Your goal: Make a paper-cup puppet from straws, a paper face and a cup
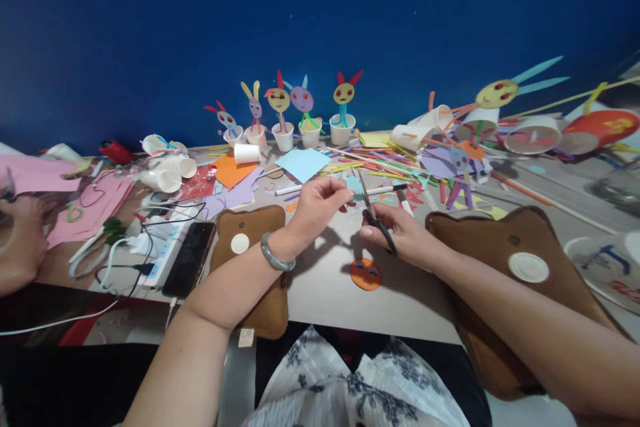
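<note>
Between the thumb and fingers of my left hand [323,205] is a small piece of light blue paper [355,185]. My right hand [400,235] grips black-handled scissors [374,213], whose blades point up and away beside the blue paper. Whether the blades touch the paper I cannot tell. Below the hands an orange paper circle [365,274] with drawn eyes lies flat on the table [330,300]. A black-capped marker [390,189] rests just behind the scissors.
Paper-cup figures [343,128] line the blue wall. Loose coloured sticks [360,159] and a light blue sheet [303,163] lie in front. Brown cushions [250,280] flank my arms. At left are a phone [189,260], a power strip [170,247] and another person's hand [20,233].
</note>
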{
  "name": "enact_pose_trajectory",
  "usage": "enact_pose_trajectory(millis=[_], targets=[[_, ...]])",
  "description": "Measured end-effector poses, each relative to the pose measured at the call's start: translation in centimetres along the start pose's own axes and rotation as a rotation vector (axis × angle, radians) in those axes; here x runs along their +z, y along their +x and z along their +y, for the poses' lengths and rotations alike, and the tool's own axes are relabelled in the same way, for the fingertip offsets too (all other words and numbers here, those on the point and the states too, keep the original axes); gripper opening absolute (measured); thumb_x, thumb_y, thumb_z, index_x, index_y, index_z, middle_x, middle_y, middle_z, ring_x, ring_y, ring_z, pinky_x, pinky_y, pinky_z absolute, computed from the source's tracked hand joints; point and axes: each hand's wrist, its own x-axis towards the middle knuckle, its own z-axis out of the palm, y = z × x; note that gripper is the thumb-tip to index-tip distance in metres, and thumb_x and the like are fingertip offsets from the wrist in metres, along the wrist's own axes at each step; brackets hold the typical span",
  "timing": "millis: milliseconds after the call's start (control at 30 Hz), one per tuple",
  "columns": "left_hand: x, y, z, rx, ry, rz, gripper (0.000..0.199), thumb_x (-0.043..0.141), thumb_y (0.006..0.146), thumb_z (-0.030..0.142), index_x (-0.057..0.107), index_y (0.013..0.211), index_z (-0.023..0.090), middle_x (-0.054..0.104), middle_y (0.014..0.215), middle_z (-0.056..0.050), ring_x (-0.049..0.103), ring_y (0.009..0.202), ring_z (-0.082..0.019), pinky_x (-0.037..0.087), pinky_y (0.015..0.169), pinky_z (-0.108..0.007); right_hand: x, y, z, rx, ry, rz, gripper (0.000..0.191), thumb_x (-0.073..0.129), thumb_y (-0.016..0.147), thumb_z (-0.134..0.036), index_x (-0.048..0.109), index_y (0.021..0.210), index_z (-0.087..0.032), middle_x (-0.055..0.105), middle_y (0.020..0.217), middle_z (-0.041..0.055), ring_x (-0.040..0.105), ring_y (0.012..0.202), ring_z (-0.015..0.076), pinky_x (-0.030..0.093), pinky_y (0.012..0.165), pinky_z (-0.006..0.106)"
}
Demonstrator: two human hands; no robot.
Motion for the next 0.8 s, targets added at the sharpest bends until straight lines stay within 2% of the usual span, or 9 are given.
enact_pose_trajectory(millis=[567,800], targets=[[0.19,-0.11,-0.13,-0.022,-0.034,-0.011,0.022,0.076,0.072,0.029,0.061,0.064,0.016,0.063,0.059,0.002,0.058,0.055,-0.007,0.047,0.058,-0.021,0.14,-0.11,-0.25,0.059,0.080,-0.033,0.054,0.079,0.063,-0.067,0.048,0.066,-0.023,0.054,0.059,-0.0008,0.049,0.059,0.0162,0.036,0.056,0.030],[0.12,-0.11,-0.12,-0.012,-0.038,-0.021,0.023,0.077,0.072,0.030,0.061,0.064,0.016,0.063,0.058,0.002,0.058,0.055,-0.007,0.048,0.057,-0.021,0.06,-0.20,-0.44,0.061,0.029,-0.047,0.053,0.076,0.066,-0.066,0.045,0.064,-0.023,0.054,0.056,-0.0018,0.047,0.055,0.0136,0.035,0.053,0.029]])
